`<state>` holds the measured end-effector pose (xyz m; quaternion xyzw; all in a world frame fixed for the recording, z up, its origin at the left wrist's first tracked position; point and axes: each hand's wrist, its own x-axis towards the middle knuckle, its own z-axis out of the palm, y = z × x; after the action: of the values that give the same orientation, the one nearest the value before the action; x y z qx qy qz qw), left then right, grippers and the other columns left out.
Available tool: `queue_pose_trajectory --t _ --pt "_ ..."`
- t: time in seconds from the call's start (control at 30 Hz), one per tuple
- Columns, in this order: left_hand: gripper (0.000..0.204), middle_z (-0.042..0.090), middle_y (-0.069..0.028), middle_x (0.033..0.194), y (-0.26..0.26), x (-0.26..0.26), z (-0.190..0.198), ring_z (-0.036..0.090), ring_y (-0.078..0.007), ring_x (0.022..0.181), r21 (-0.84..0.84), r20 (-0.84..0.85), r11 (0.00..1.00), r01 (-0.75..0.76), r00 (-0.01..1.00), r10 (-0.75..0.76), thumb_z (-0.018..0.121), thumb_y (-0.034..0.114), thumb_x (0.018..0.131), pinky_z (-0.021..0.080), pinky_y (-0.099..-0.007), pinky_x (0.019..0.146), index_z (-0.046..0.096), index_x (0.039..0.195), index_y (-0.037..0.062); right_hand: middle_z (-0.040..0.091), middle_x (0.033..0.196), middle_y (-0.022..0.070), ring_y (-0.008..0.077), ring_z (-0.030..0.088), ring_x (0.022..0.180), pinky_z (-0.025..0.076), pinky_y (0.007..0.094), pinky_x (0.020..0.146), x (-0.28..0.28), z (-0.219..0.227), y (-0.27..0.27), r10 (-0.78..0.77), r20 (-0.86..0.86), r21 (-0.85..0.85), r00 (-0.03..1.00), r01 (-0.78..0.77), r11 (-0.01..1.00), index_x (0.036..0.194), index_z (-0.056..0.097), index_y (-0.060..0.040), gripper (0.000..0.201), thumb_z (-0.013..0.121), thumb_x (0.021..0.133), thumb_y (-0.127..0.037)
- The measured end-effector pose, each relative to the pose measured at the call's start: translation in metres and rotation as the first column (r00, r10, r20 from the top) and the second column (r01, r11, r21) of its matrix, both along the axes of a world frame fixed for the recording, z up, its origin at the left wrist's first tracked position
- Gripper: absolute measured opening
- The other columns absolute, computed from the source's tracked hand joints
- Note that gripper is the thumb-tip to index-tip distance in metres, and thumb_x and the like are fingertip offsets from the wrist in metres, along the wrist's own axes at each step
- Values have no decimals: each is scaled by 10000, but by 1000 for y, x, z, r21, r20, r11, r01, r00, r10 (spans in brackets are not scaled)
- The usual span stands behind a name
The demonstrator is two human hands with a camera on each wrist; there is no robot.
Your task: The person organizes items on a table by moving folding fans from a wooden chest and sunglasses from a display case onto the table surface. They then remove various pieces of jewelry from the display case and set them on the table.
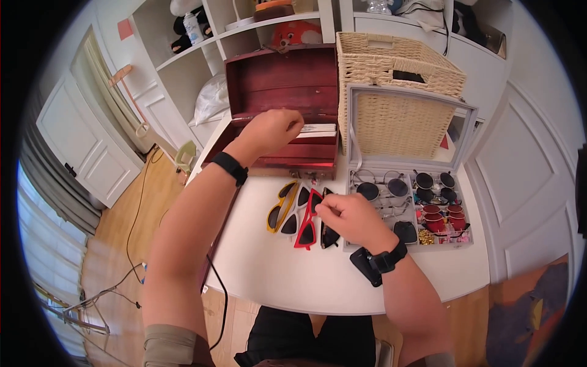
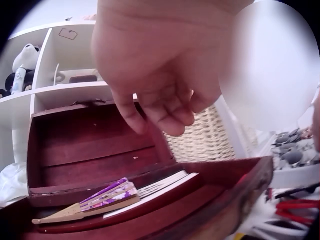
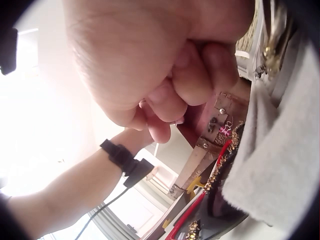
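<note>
On the left, shelves hold a bottle and soft toys, partly cut off by the frame edge. Before them, on the white table, stands an open red box. The left hand hovers over the box's tray, fingers loosely curled and holding nothing, as the left wrist view shows. Below it in the box lie a folded fan with purple-patterned slats and a pale flat piece beside it, too faint to name.

In front of the box lie sunglasses in a row: a yellow pair, a black-lensed pair whose frame is hard to make out, and a red pair. The right hand sits at a dark pair, mostly hidden beneath it; fingers are curled tight, but whether they pinch the frame cannot be told, since the right wrist view shows only a blurred fist.

Right of the hand, a grey case with an upright windowed lid holds more glasses in compartments. Behind it stands a wicker basket.
</note>
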<state>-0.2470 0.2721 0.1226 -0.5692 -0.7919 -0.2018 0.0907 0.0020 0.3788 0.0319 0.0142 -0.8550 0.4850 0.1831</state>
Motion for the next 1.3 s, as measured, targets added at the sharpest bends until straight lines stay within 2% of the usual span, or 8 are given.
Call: queue_pose_trajectory --t 0.07,0.17,0.2,0.3,0.53,0.73,1.03,1.3 --pt "264 736 -169 1085 17 -24 -16 702 -378 1013 -207 -37 975 -76 997 70 606 204 980 556 -453 901 709 1150 30 643 654 139 339 622 580 486 398 577 0 0 1 -13 12 55 1000 12 998 800 663 -22 308 677 968 -279" --pt "321 684 -174 1250 42 -59 -54 661 -383 1145 -282 -194 953 -110 979 56 628 172 953 532 -467 997 678 1247 53 613 630 142 276 569 521 453 366 542 -1 -4 3 7 -47 91 999 -2 996 861 691 -16 246 676 979 -232" --pt "421 617 -181 1359 53 -69 -62 623 -389 1220 -411 -191 896 -166 977 94 652 146 934 508 -474 1053 632 1348 71 626 640 146 316 596 545 464 383 544 0 -2 3 0 -47 105 999 5 994 848 688 -32 243 681 972 -241" --pt "464 609 -186 1358 68 -73 -82 617 -389 1230 -391 -237 903 -178 967 89 668 138 924 498 -471 1067 621 1383 84 660 670 128 361 652 628 510 443 594 -1 -3 2 -16 -39 135 999 21 991 790 672 -61 286 678 956 -293" --pt "539 613 -148 1352 76 -68 -68 611 -368 1247 -558 -197 821 -122 980 12 733 140 889 503 -477 1066 609 1413 110 676 679 120 361 658 636 526 455 605 -1 -2 2 -8 -66 166 998 19 986 804 686 -77 279 657 970 -300" --pt "483 628 -128 1315 63 -66 -71 618 -357 1231 -468 -187 878 -98 982 9 779 132 853 514 -482 1038 633 1312 97 674 674 123 362 661 638 524 454 603 -1 -3 2 -11 -53 179 999 20 984 802 683 -77 286 659 972 -307" --pt "459 663 -118 1240 56 -62 -60 624 -347 1208 -458 -350 879 -129 936 -45 818 166 802 513 -489 989 616 1207 87 653 658 130 368 643 620 511 455 591 -2 -5 3 -7 -64 158 998 17 987 770 664 -65 297 676 961 -292" --pt "408 658 -192 1153 22 -58 -13 644 -400 1106 6 -188 996 -88 978 88 760 149 832 512 -461 951 591 1180 21 633 634 132 347 624 585 484 422 575 0 -1 2 -1 -9 108 1000 2 994 770 652 -49 306 680 965 -284"
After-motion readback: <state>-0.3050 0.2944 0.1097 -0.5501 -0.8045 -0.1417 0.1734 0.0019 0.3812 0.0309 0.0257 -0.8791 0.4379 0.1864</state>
